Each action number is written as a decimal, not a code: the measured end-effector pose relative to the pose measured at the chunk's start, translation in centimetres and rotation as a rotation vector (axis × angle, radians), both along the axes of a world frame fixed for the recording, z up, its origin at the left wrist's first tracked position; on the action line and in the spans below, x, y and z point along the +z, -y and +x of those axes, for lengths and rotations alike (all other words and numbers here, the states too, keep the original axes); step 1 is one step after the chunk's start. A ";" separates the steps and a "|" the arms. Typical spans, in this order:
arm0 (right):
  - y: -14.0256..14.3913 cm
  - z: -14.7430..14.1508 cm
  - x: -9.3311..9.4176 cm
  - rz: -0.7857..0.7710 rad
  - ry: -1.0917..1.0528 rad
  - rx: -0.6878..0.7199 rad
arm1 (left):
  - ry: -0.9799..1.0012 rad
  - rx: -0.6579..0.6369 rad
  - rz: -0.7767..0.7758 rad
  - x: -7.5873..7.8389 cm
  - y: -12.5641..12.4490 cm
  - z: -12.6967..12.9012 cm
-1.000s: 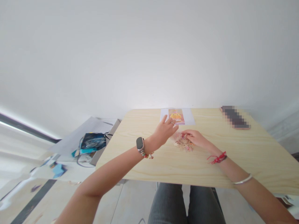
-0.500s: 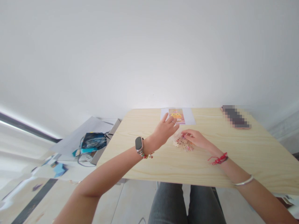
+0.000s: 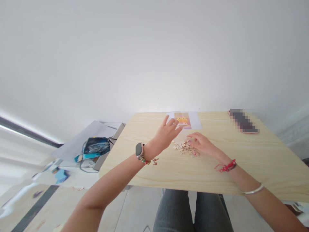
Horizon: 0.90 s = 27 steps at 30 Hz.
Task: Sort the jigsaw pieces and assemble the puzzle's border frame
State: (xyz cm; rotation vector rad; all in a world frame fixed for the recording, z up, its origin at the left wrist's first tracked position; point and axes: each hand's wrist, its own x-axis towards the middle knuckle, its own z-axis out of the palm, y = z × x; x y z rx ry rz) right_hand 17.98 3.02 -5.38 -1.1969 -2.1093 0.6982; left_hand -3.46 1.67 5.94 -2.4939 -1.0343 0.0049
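Observation:
A small heap of jigsaw puzzle pieces (image 3: 183, 148), mostly pale with a few pink ones, lies on the light wooden table (image 3: 154, 174). My left hand (image 3: 166, 132) hovers just above and left of the heap, fingers spread and nothing visible in them. At the heap's right edge is my right hand (image 3: 202, 143), its thumb and fingers apart; whether a fingertip touches a piece I cannot tell. Behind the hands, a white sheet with a picture of a yellow cartoon figure (image 3: 182, 120) lies flat, partly covered by my left fingers.
A phone-like dark object (image 3: 243, 121), pixelated, rests at the table's back right. Left of the table stands a grey box (image 3: 116, 132) with a black and blue package (image 3: 98, 146) and a cable. A white wall (image 3: 154, 58) rises behind the table.
The puzzle pieces have spread to the left and more pale ones show. My left hand has shifted slightly left. My right hand's fingers have opened away from the heap.

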 end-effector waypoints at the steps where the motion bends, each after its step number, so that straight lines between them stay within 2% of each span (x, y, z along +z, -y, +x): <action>1: 0.2 -0.1 0.0 0.019 0.024 0.026 | 0.033 0.024 -0.008 -0.2 -0.1 -0.3; 5: 1.2 -0.6 0.2 0.049 0.108 0.107 | 0.186 0.129 -0.161 -1.6 -0.4 -1.6; 9: 1.8 -0.7 0.6 0.038 0.146 0.127 | 0.395 0.181 -0.378 -4.4 -0.6 -3.6; 11: 1.9 -0.4 0.8 0.029 0.153 0.123 | 0.503 0.252 -0.427 -5.8 -0.7 -5.0; 13: 1.9 -0.1 0.8 0.029 0.157 0.112 | 0.554 0.352 -0.431 -6.9 -0.7 -6.6; 16: 1.7 0.5 0.5 0.036 0.131 0.086 | 0.551 0.516 -0.385 -7.6 -0.7 -9.1; 20: 1.6 1.0 0.1 0.038 0.083 0.084 | 0.560 0.569 -0.318 -7.6 -0.4 -11.2; 23: 1.9 0.9 0.5 0.058 0.069 0.091 | 0.571 0.598 -0.329 -7.6 0.2 -10.8; 25: 2.2 0.4 1.1 0.042 0.018 0.046 | 0.599 0.625 -0.341 -7.6 1.0 -9.5; 27: 2.7 -0.6 2.0 -0.049 -0.086 0.001 | 0.644 0.589 -0.335 -7.6 2.1 -7.4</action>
